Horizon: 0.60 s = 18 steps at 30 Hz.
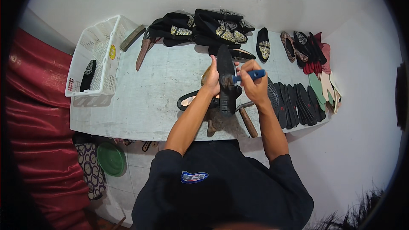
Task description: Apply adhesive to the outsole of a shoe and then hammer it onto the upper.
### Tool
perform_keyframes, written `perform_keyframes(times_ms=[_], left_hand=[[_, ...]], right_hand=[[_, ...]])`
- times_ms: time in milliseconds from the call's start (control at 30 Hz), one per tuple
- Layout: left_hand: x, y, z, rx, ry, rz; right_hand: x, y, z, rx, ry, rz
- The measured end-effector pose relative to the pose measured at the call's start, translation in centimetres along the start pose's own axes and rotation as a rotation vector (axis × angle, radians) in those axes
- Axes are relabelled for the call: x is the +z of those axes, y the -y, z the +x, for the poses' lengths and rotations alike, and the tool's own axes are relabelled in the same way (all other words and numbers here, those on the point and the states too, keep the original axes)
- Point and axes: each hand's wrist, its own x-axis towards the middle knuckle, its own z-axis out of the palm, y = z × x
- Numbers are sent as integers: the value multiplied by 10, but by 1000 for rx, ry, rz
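My left hand [211, 81] grips a black shoe [227, 76] held sole-up above the grey worktable [149, 98]. My right hand [252, 84] is closed around a brush with a blue handle [251, 75], its head against the black sole. Another black flat shoe [189, 100] lies on the table just below my left wrist. A hammer with a wooden handle [248, 121] rests near the front edge under my right forearm.
A white plastic basket [100, 55] with one black shoe stands at the table's left end. Several black embellished shoes [204, 27] are piled along the back. A row of black soles [294, 102] and coloured insoles [321, 81] sits at right. A green bowl [111, 158] lies on the floor.
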Motion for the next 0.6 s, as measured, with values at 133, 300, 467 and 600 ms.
perform_keyframes(times_ms=[133, 300, 467, 600], left_hand=[[6, -3, -1, -14, -72, -23], [-6, -2, 1, -22, -49, 33], [-3, -1, -1, -22, -77, 14], [-8, 1, 1, -34, -21, -26]], right_hand=[[14, -11, 3, -143, -42, -144], [21, 0, -50, -216, 10, -275], [13, -5, -58, -102, 26, -143], [18, 7, -41, 90, -138, 124]])
